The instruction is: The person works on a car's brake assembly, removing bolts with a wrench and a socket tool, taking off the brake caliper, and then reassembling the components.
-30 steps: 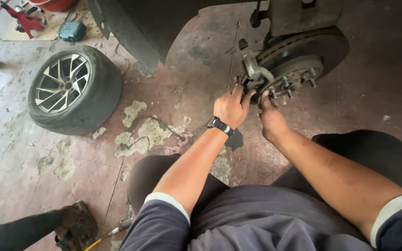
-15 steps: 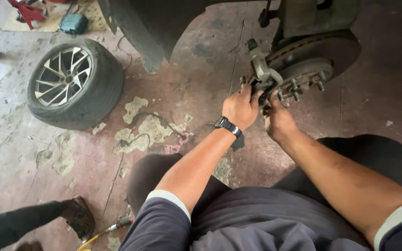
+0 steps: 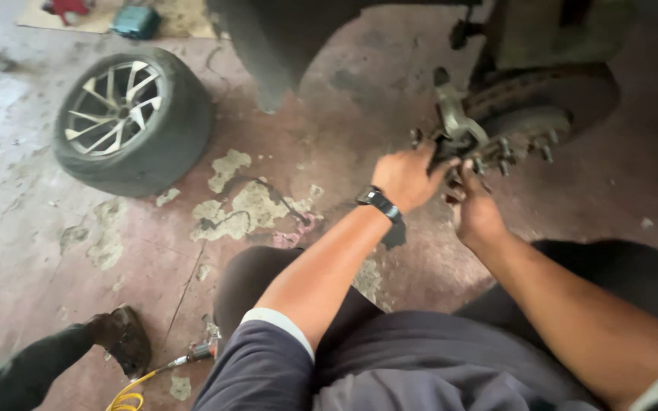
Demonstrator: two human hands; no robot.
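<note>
The head view looks down at a wheel hub (image 3: 523, 137) with studs sticking out, under a raised car. The left hand (image 3: 405, 176) is just left of the hub, its fingers (image 3: 424, 156) curled tight around a grey metal part (image 3: 455, 122) beside the hub. A black watch (image 3: 378, 202) sits on that wrist. The right hand (image 3: 477, 213) is just below the hub, its fingers reaching up to the same spot; I cannot tell what they hold. Far left of the hub a loose wheel (image 3: 131, 118) lies flat on the floor (image 3: 55, 228). Another person's shoe (image 3: 127, 339) is low on the left, well apart.
</note>
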